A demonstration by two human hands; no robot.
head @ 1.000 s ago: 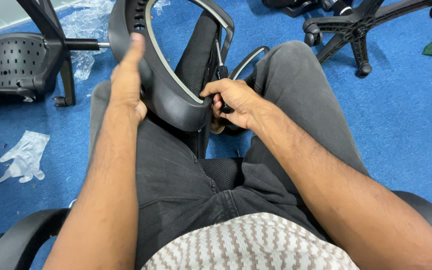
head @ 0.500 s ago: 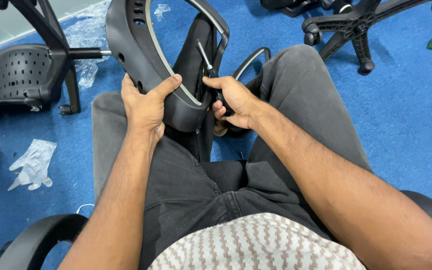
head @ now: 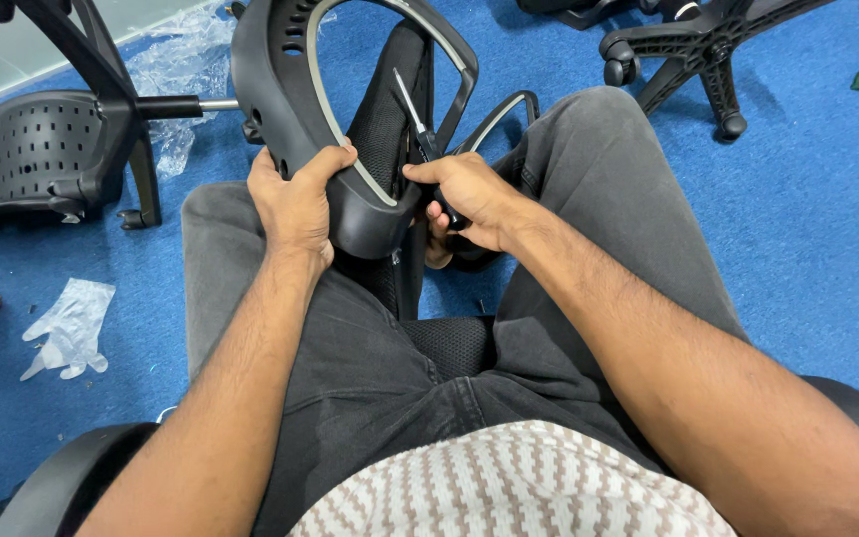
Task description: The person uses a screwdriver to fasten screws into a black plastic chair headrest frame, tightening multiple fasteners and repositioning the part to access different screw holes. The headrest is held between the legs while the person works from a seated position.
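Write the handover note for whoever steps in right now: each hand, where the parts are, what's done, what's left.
Left hand: closed on the lower rim of the black chair-back frame, holding it upright against the lap.
Right hand: wrapped around a screwdriver, shaft pointing up through the frame opening, beside the frame's bottom curve.
Around: a perforated black seat lies on the blue floor to the left, a wheeled chair base top right, a clear plastic bag lower left.
Done: frame braced, tool in hand.
Left: whether any screw is in yet cannot be seen; the seat and base lie apart from the frame.
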